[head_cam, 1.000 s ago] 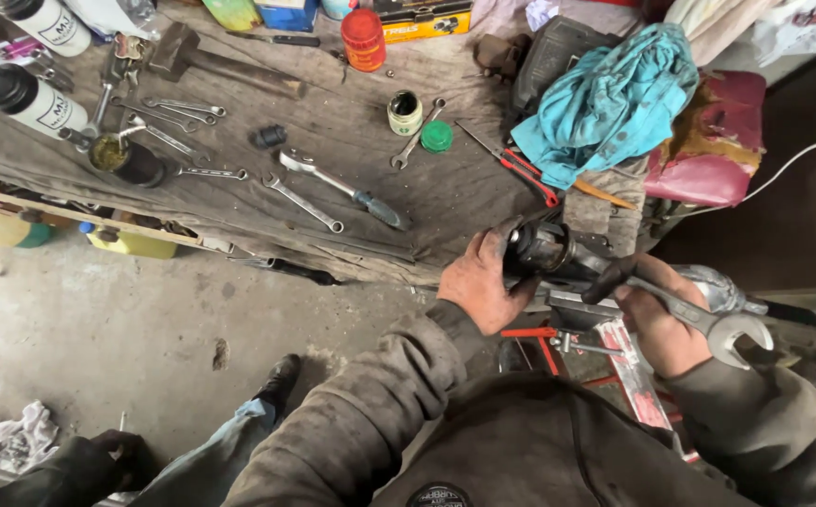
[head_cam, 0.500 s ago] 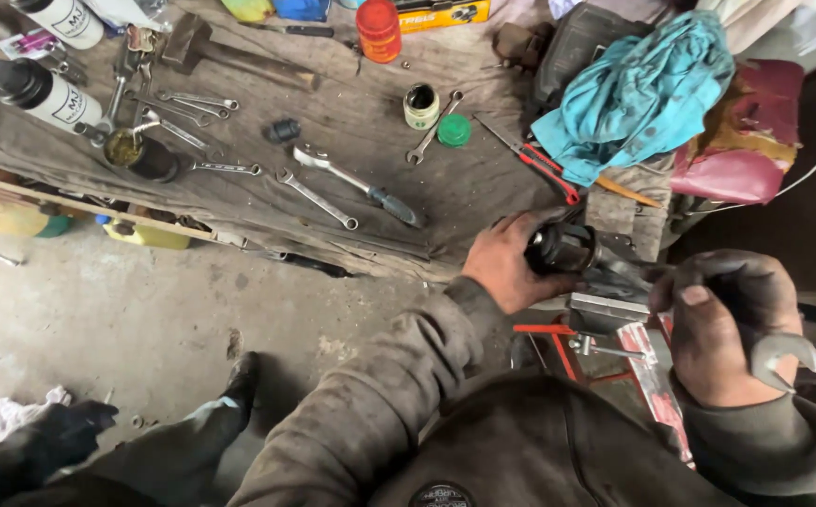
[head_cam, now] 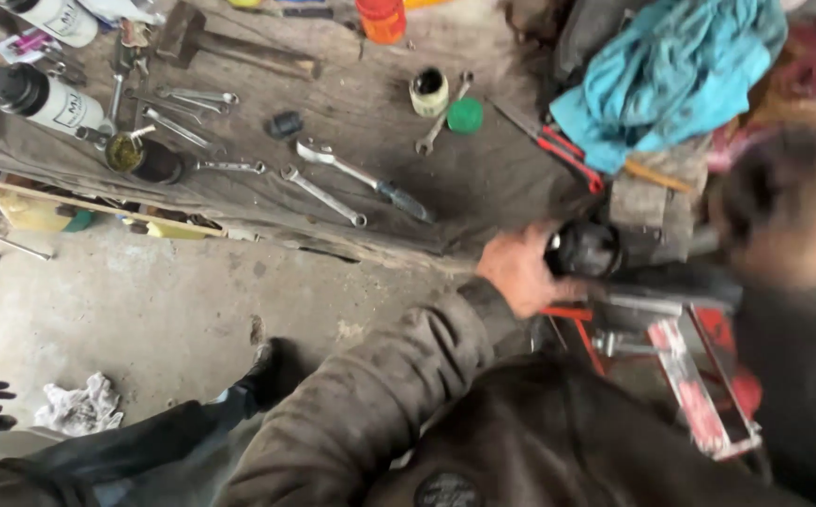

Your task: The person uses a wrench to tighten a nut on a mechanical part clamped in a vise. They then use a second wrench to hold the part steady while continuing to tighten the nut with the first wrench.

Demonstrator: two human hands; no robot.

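My right hand (head_cam: 793, 211) has swung up from beside the vise into a blur, so I cannot tell how its fingers sit. My left hand (head_cam: 520, 270) has its fingers curled round the dark metal cylinder (head_cam: 584, 249), clamped in the red vise (head_cam: 699, 376) beside the tabletop (head_cam: 370, 103)

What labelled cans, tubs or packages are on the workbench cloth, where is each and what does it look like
Spray can: far left of the cloth, lying down; white body, black cap, small dark label.
Second white can: top left corner, partly cut off; dark label.
Orange container: top centre edge, ribbed, cut off.
Small cream tub: centre, open, dark inside; green lid beside it.
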